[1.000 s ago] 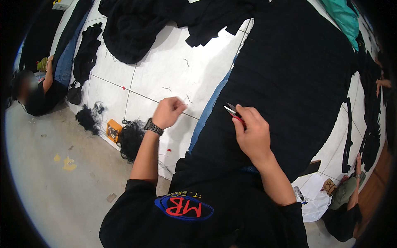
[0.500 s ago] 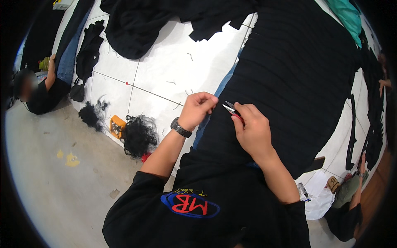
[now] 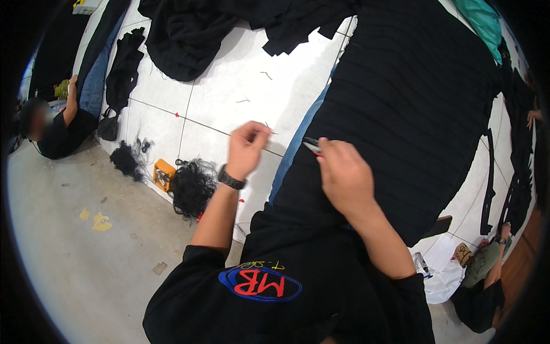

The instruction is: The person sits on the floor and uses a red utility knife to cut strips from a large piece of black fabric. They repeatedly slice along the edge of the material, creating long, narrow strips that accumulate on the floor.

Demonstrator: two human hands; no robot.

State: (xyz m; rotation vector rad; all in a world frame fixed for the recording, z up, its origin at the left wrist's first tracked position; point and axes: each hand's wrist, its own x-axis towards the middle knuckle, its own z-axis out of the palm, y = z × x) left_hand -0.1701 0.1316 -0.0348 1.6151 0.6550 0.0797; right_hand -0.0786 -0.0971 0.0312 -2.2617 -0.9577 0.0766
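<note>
So: left hand (image 3: 245, 152) has thumb and forefinger drawn together; a short dark thread (image 3: 275, 133) shows at the tips, but whether pinched or lying behind them I cannot tell. Right hand (image 3: 348, 178) is curled round small snips (image 3: 312, 147), thumb and fingers closed on the red grips, blades pointing toward the left fingertips and looking slightly parted. The two hands are apart.

Handling, as judged: snips light and stiff, sharp ahead of the fingers, best held well back on the grips. Thread limp, nearly weightless, easily lost; take it by an end between the fingertips.

Under the right fingers and spreading beyond them, black cloth (image 3: 395, 109). Looks soft and floppy, probably heavy as a whole; hold near the edge, laid flat to limit drag. Between the hands, a blue layer (image 3: 295, 150) shows along its edge.

Beneath the left fingers, white tabletop (image 3: 220, 94), with another loose thread (image 3: 243, 101) farther off. Left of the left wrist, a dark tangle (image 3: 192, 188), then an orange container (image 3: 163, 174) just beside it. Farthest out: a co-worker (image 3: 60, 135) left of the fingers, a white bag (image 3: 444, 284) beyond the right forearm.
</note>
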